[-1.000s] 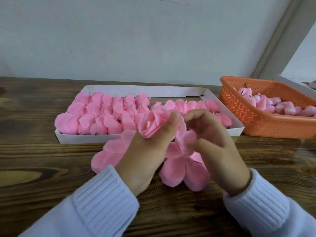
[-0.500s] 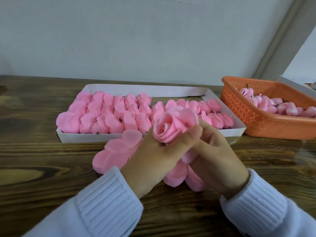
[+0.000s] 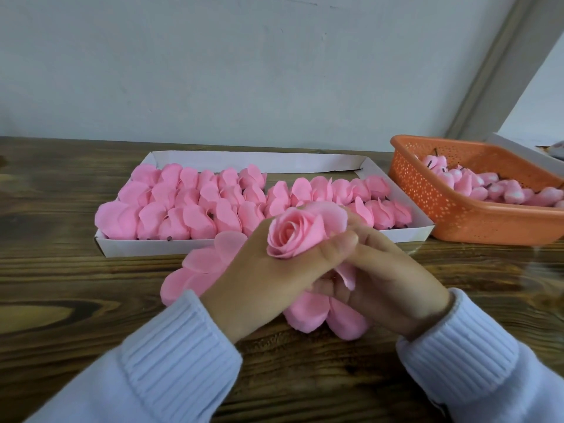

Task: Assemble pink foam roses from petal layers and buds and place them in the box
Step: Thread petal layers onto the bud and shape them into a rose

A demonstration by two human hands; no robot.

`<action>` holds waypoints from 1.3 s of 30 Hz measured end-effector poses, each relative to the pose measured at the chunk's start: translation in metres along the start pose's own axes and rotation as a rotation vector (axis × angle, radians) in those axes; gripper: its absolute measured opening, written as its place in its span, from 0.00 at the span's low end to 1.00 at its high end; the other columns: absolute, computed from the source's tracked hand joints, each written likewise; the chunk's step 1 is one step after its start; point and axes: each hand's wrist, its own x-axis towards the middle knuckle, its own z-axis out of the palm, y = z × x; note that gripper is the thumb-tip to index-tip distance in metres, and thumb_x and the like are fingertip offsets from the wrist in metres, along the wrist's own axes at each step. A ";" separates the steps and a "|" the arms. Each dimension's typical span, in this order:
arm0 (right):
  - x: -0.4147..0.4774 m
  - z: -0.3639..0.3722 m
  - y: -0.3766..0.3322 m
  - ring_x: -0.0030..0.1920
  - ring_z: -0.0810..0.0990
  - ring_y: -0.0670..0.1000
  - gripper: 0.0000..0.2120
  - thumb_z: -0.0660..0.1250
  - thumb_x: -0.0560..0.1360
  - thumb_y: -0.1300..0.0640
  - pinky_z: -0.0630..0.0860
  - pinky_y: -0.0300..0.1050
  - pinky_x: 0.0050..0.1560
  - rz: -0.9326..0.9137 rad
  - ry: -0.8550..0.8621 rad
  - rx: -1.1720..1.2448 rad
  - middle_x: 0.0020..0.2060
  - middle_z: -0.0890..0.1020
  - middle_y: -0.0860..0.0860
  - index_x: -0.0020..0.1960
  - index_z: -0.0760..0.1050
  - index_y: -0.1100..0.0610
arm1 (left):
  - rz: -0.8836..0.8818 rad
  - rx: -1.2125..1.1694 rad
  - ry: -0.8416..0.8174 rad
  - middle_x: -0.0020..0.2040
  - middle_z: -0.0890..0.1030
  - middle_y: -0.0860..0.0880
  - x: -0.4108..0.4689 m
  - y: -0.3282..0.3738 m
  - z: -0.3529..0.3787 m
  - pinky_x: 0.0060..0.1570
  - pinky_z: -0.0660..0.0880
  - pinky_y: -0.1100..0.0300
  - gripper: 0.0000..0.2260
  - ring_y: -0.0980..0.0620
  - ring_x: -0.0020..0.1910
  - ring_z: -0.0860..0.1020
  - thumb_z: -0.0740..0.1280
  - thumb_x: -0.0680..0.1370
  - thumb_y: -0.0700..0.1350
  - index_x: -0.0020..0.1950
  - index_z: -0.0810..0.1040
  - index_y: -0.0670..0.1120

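A pink foam rose [image 3: 300, 232] sits between both hands, its spiral centre facing me. My left hand [image 3: 268, 279] curls round the rose, thumb pressed along its right side. My right hand [image 3: 387, 279] grips the rose from below and from the right, where a loose petal hangs down. Under the hands lie flat pink petal layers [image 3: 201, 270] on the wooden table. Behind them a shallow white box [image 3: 305, 161] holds several finished roses in rows. An orange basket [image 3: 451, 221] at the right holds pink buds [image 3: 488, 187].
The table [image 3: 61, 285] is dark brown wood and runs to a pale wall at the back. A white box edge [image 3: 525, 151] shows behind the basket. My sleeves are pale ribbed knit.
Both hands moved the rose right and lower, closer together. The rose turned so its centre faces me, and the petal layer is now gathered up round the bud.
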 end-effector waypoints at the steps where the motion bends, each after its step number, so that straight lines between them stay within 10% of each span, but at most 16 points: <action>1: 0.001 0.000 -0.001 0.44 0.83 0.51 0.09 0.73 0.71 0.53 0.82 0.44 0.47 0.023 0.054 -0.031 0.43 0.84 0.56 0.49 0.83 0.56 | 0.011 -0.008 0.020 0.47 0.84 0.43 0.000 0.000 -0.001 0.45 0.80 0.62 0.29 0.48 0.47 0.83 0.76 0.61 0.61 0.55 0.79 0.44; 8: 0.003 0.000 0.001 0.29 0.80 0.47 0.05 0.70 0.69 0.58 0.76 0.36 0.31 -0.239 0.406 -0.376 0.30 0.82 0.54 0.41 0.79 0.60 | 0.115 -0.145 0.117 0.32 0.81 0.54 0.002 0.002 0.004 0.28 0.71 0.72 0.07 0.64 0.27 0.77 0.68 0.66 0.51 0.38 0.85 0.51; 18: -0.001 0.006 0.005 0.34 0.78 0.41 0.05 0.69 0.74 0.63 0.71 0.28 0.36 -0.763 0.565 -1.049 0.34 0.80 0.45 0.42 0.76 0.54 | 0.107 -0.135 0.070 0.42 0.86 0.56 0.001 -0.004 0.002 0.37 0.75 0.73 0.09 0.63 0.44 0.83 0.68 0.68 0.53 0.45 0.85 0.58; 36: -0.001 0.008 0.004 0.32 0.80 0.41 0.08 0.68 0.73 0.62 0.73 0.29 0.34 -0.770 0.657 -1.012 0.30 0.80 0.43 0.41 0.76 0.50 | 0.071 -0.005 -0.034 0.33 0.84 0.48 0.001 -0.009 0.001 0.23 0.69 0.76 0.07 0.65 0.22 0.76 0.69 0.67 0.52 0.37 0.83 0.50; 39: -0.002 0.007 0.004 0.30 0.80 0.43 0.06 0.68 0.73 0.61 0.73 0.31 0.33 -0.726 0.686 -0.938 0.32 0.81 0.47 0.39 0.75 0.52 | 0.121 0.054 -0.069 0.40 0.85 0.53 0.003 -0.014 -0.001 0.38 0.76 0.71 0.08 0.60 0.39 0.83 0.70 0.70 0.51 0.45 0.84 0.50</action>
